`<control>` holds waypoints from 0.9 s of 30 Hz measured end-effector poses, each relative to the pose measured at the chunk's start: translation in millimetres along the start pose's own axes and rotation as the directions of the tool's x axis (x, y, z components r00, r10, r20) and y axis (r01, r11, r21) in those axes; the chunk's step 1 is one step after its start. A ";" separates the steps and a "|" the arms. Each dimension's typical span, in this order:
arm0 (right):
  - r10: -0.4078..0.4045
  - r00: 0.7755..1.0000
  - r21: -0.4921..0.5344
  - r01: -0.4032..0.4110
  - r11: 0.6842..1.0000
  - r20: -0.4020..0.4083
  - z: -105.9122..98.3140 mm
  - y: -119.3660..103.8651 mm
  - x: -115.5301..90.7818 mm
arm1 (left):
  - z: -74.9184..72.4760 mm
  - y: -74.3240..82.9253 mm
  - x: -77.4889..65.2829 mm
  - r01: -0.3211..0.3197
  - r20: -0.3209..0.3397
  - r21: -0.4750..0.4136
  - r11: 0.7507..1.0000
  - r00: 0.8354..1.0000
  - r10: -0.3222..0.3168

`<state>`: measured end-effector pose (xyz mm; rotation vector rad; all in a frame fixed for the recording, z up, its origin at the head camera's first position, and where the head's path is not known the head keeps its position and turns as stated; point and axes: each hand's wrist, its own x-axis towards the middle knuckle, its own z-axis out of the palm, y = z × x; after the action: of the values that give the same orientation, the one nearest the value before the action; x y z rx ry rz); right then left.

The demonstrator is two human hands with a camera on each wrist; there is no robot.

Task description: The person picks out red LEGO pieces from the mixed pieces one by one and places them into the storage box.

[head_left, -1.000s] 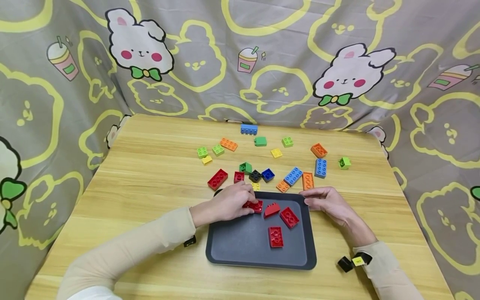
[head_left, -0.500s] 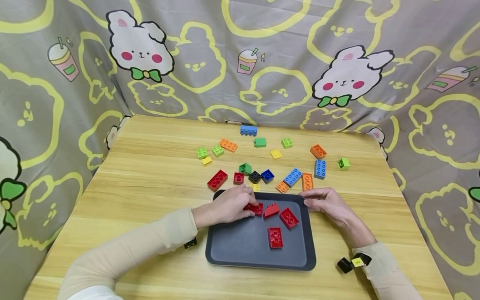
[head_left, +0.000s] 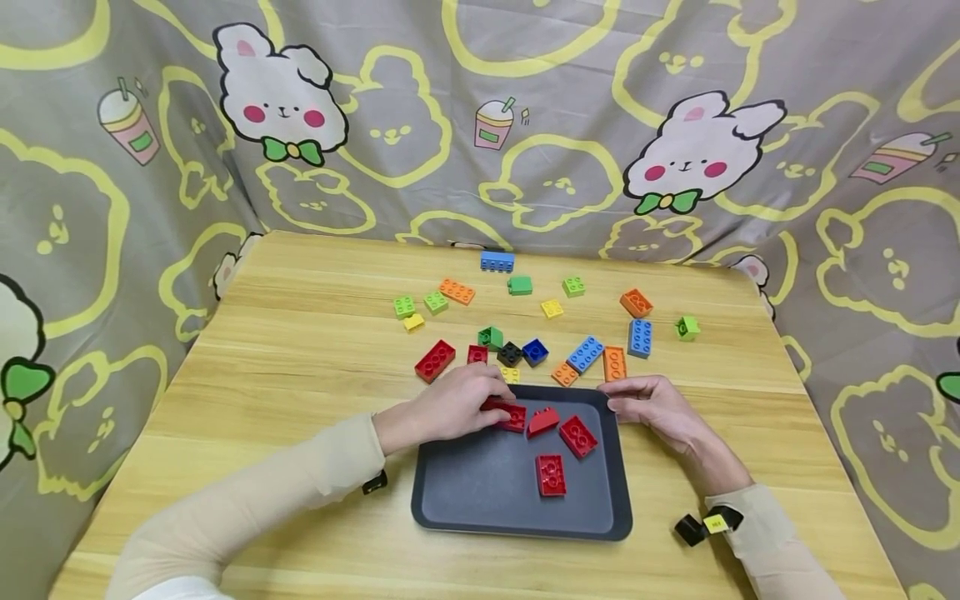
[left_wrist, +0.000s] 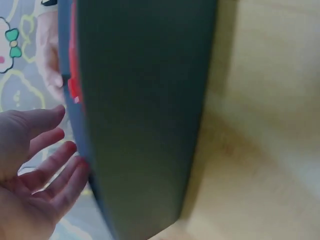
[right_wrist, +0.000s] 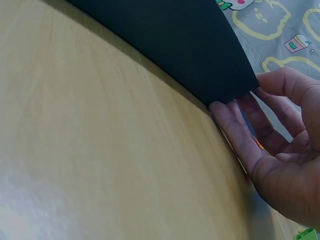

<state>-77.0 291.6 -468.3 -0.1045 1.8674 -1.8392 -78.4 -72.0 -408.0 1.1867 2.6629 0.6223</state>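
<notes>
A dark grey tray (head_left: 480, 508) lies on the wooden table with several red toy bricks in it. My left hand (head_left: 457, 407) is over its far left part, partly covering a red brick (head_left: 514, 418). In the left wrist view, the fingers (left_wrist: 65, 172) are loosely bent and spread beside the tray wall, with nothing between them and the thumb. At the far right corner, my right hand (head_left: 663, 412) holds the tray, thumb at the rim and fingers against the side. To the right of the covered brick are a curved red brick (head_left: 543, 422) and two more red bricks.
Beyond the tray lie loose bricks: a long red one (head_left: 435, 361), a black one (head_left: 509, 354), a dark blue one (head_left: 535, 352), two orange ones near a blue brick (head_left: 585, 354), and several green and yellow ones farther back. A patterned curtain (head_left: 420, 125) surrounds the table.
My left hand has loosened from the red brick and shifted slightly up and left, fingers parting from it. The right hand stays at the tray's corner. The bricks keep their places.
</notes>
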 end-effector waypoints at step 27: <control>-0.031 0.999 0.034 0.030 0.999 0.022 0.0 2.9 0.4 | -43.0 -48.1 -18.5 0.217 -0.294 -0.159 0.963 0.921 -0.257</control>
<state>-76.5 291.7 -471.2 -0.1426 1.8279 -1.8813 -111.6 -127.7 -390.6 0.7675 2.9099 0.9867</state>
